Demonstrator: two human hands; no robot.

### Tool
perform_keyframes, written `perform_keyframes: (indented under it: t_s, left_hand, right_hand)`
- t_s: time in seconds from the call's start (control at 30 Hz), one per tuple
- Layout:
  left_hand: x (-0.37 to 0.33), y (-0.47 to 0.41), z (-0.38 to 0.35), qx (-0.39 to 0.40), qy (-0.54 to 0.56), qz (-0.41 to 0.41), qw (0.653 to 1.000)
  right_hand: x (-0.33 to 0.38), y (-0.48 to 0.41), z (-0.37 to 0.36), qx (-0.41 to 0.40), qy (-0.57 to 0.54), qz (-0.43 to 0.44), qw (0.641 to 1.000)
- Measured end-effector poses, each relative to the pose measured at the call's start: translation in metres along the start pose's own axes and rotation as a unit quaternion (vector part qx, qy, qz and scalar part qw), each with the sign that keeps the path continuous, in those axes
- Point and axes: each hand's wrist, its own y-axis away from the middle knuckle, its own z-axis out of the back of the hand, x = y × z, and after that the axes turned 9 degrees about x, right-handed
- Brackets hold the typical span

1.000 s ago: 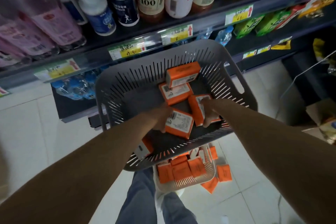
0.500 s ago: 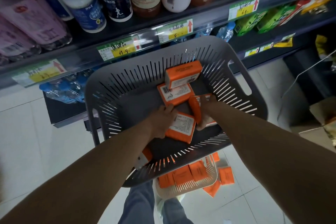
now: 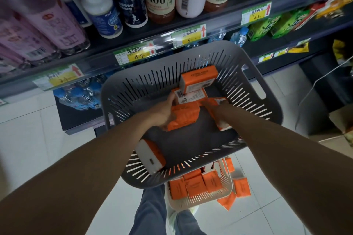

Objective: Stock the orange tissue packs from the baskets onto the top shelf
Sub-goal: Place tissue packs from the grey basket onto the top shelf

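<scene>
A grey slotted basket (image 3: 137, 89) is up in front of the shelves and holds several orange tissue packs. Both my hands are inside it. My left hand (image 3: 164, 110) grips an orange pack (image 3: 183, 118) at the basket's middle, its fingertips touching a barcode pack (image 3: 191, 96) behind it. My right hand (image 3: 219, 109) holds another orange pack (image 3: 222, 127) by its edge. One pack (image 3: 198, 79) leans on the far wall, and another pack (image 3: 150, 155) lies at the near left corner.
A white basket (image 3: 227, 195) with more orange packs stands on the tiled floor by my feet, with loose packs (image 3: 241, 189) beside it. Shelves of bottles (image 3: 131, 4) and price labels run close behind the grey basket. A cardboard box (image 3: 342, 120) sits at the right.
Both hands have reached deeper into the grey basket and gathered the middle packs. The pack under my left hand has turned over, its orange face now up. The view has shifted closer.
</scene>
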Motion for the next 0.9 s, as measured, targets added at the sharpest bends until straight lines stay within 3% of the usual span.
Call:
perform_keyframes:
  t_s: [0.07,0.13,0.23,0.33,0.4,0.6,0.9]
  left_hand:
    - [0.002,0.005,0.003,0.009,0.008,0.008,1.0]
    - [0.001,0.01,0.004,0.027,0.04,0.014,0.999]
    - [-0.003,0.015,0.003,0.022,0.006,0.017,1.0]
    - [-0.01,0.025,0.006,0.007,-0.012,0.015,1.0]
    - [-0.013,0.034,0.009,0.0,-0.009,0.021,1.0]
    - [-0.035,0.074,0.014,-0.05,-0.017,0.015,0.999]
    - [-0.089,0.179,0.03,-0.107,-0.026,0.002,0.994]
  right_hand:
    - [-0.003,-0.025,-0.002,0.005,0.021,0.001,1.0]
    - [0.005,0.019,0.0,0.003,0.089,-0.022,0.996]
    - [0.019,0.083,0.01,-0.075,0.122,0.038,0.989]
    - [0.02,0.097,0.017,-0.076,0.282,0.071,0.954]
    - [0.017,0.103,0.023,-0.085,0.317,0.095,0.94]
    - [0.023,0.16,0.05,-0.073,0.237,0.17,0.954]
    - [0.014,0.289,0.09,-0.16,0.167,0.242,0.942]
